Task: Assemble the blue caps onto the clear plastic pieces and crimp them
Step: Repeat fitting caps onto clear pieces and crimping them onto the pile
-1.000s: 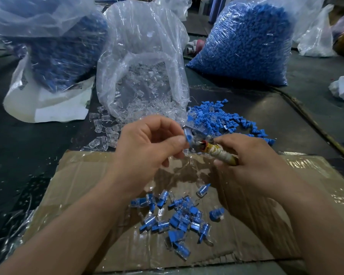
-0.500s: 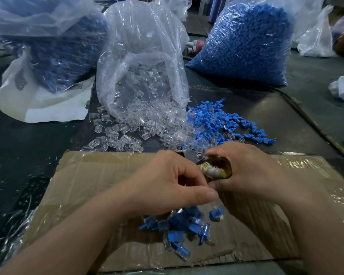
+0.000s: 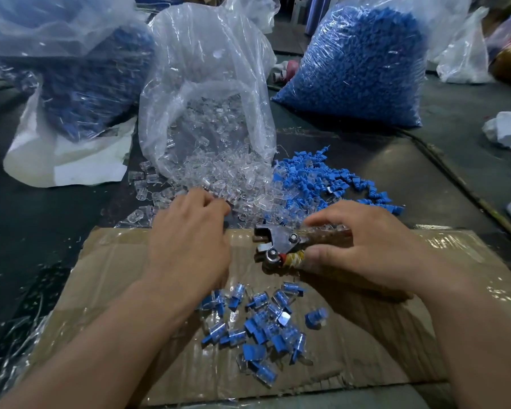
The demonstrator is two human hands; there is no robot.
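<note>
My left hand (image 3: pixel 186 240) reaches forward to the near edge of the loose clear plastic pieces (image 3: pixel 219 175). Its fingers curl down into the pile and the tips are hidden. My right hand (image 3: pixel 366 249) grips the handles of the metal crimping pliers (image 3: pixel 281 246), which lie low over the cardboard sheet (image 3: pixel 115 276) with the jaws pointing left. Its fingers stretch over the top toward the pile's edge. Loose blue caps (image 3: pixel 313 178) lie just right of the clear pieces. Several assembled blue-and-clear pieces (image 3: pixel 263 320) are heaped on the cardboard between my forearms.
An open clear bag (image 3: pixel 207 84) spills the clear pieces. A full bag of blue caps (image 3: pixel 360 69) stands at the back right, another bag of blue parts (image 3: pixel 86 78) at the back left on white sheeting. White cloth (image 3: pixel 508 128) lies far right.
My hands have separated. The left hand moved from the pliers' jaws forward to the clear pile. The right hand lowered the pliers toward the cardboard, and their jaws now show.
</note>
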